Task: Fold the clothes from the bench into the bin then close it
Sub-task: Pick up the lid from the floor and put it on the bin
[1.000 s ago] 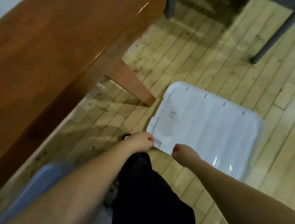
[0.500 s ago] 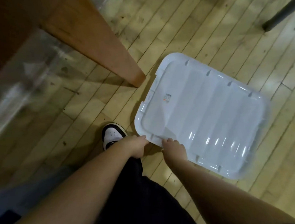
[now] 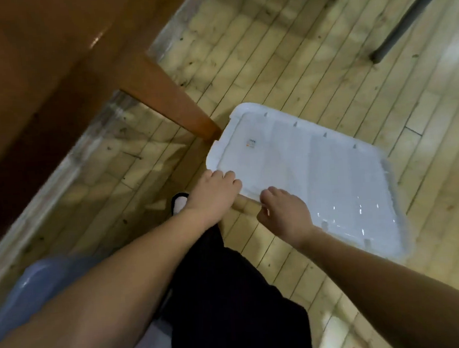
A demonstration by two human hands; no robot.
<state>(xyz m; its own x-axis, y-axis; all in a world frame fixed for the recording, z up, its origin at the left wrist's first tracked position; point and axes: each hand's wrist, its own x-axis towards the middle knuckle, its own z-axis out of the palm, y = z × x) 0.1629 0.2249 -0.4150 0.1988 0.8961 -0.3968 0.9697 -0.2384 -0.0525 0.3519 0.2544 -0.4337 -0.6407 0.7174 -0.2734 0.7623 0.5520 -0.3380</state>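
The white plastic bin lid [image 3: 319,172] lies tilted over the wooden floor, right of the bench leg. My left hand [image 3: 212,194] grips its near-left corner, fingers curled over the rim. My right hand [image 3: 283,213] grips the same near edge a little further right, fingers on top of the lid. The bluish bin [image 3: 39,287] shows blurred at the lower left, mostly hidden behind my left forearm. The brown wooden bench [image 3: 36,65] fills the upper left; no clothes are visible on the part in view.
The bench leg [image 3: 173,104] slants down to the floor just beside the lid's far-left corner. A dark metal furniture leg [image 3: 413,13] stands at the upper right. My dark trouser leg and a shoe [image 3: 180,203] are below the hands.
Both hands have closed on the lid's near edge, fingers now over the rim. The near edge seems to have come up off the floor. The camera shifted, bringing the bench back into view.
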